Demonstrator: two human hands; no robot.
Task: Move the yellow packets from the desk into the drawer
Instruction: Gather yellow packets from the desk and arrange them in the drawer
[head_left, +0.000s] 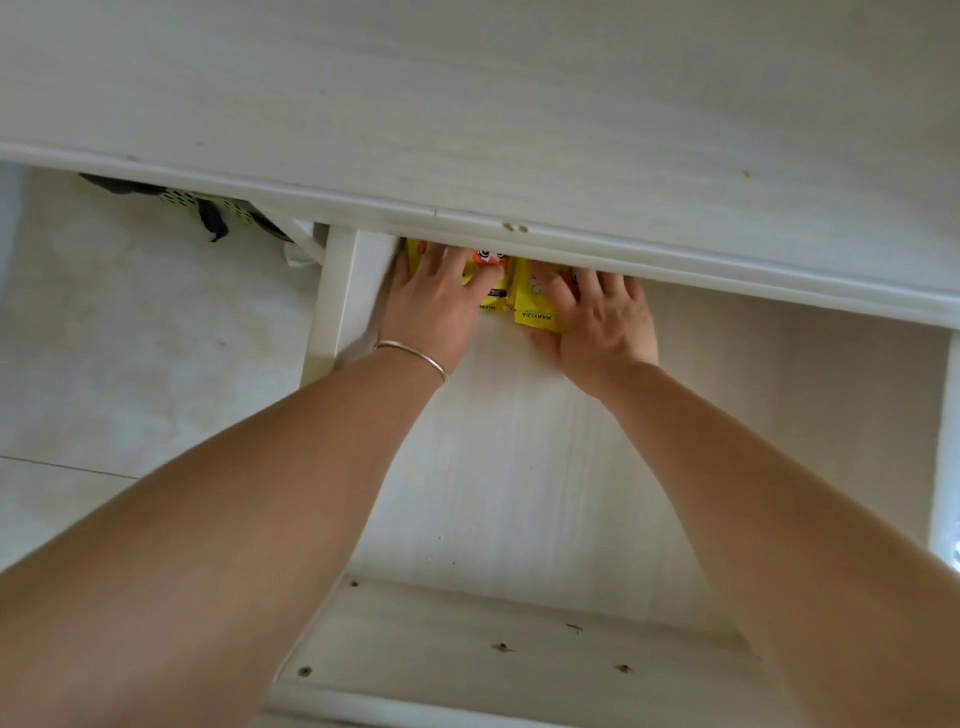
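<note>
The white wooden drawer (498, 467) is pulled out below the desk top (467, 104). Yellow packets (537, 312) with cartoon print lie at the drawer's back left, partly hidden under the desk edge. My left hand (431, 306), a thin bangle on its wrist, lies flat on the left packets with fingers spread. My right hand (597, 317) presses on the right packet, fingers spread over it and thumb at its near edge. Both hands reach under the desk edge.
The drawer's front panel (493, 654) lies near me with screws showing. Its left wall (332, 306) stands beside my left hand. A perforated basket (208, 205) with dark cloth sits on the tiled floor (130, 338) at left.
</note>
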